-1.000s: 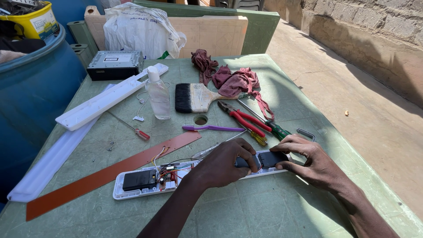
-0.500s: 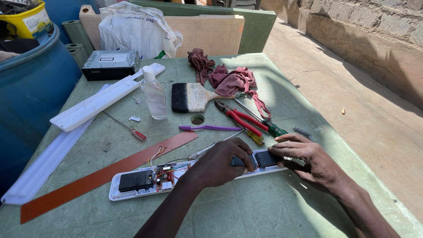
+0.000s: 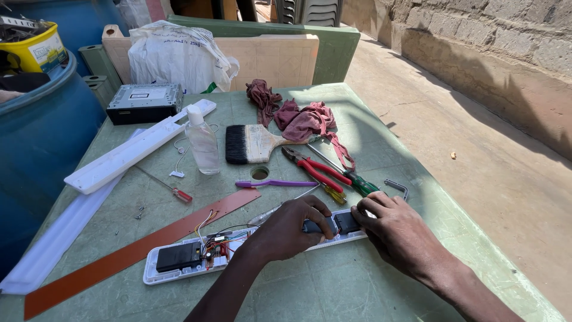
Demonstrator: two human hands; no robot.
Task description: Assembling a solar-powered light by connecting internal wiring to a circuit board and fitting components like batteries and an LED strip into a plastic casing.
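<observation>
A long white electronic casing (image 3: 179, 271) lies open on the green table (image 3: 333, 286), showing a black block, coloured wires and a small circuit board at its left end. My left hand (image 3: 292, 229) presses down on the casing's right half, fingers curled over a black component (image 3: 345, 222). My right hand (image 3: 396, 232) rests at the casing's right end, fingertips touching that same black component. Neither hand lifts anything off the table.
Red-handled pliers (image 3: 316, 170), a green-handled screwdriver (image 3: 357, 182), a purple toothbrush (image 3: 280, 183), a paintbrush (image 3: 253, 144), a clear bottle (image 3: 202, 146), a small red screwdriver (image 3: 173, 189), a brown strip (image 3: 137, 253), white covers (image 3: 131, 152), rags (image 3: 304, 119), a black stereo box (image 3: 145, 102). A blue barrel (image 3: 36, 149) stands left.
Both hands stay on the casing's right end with only slight finger shifts. The view has moved a little; nothing on the table has moved.
</observation>
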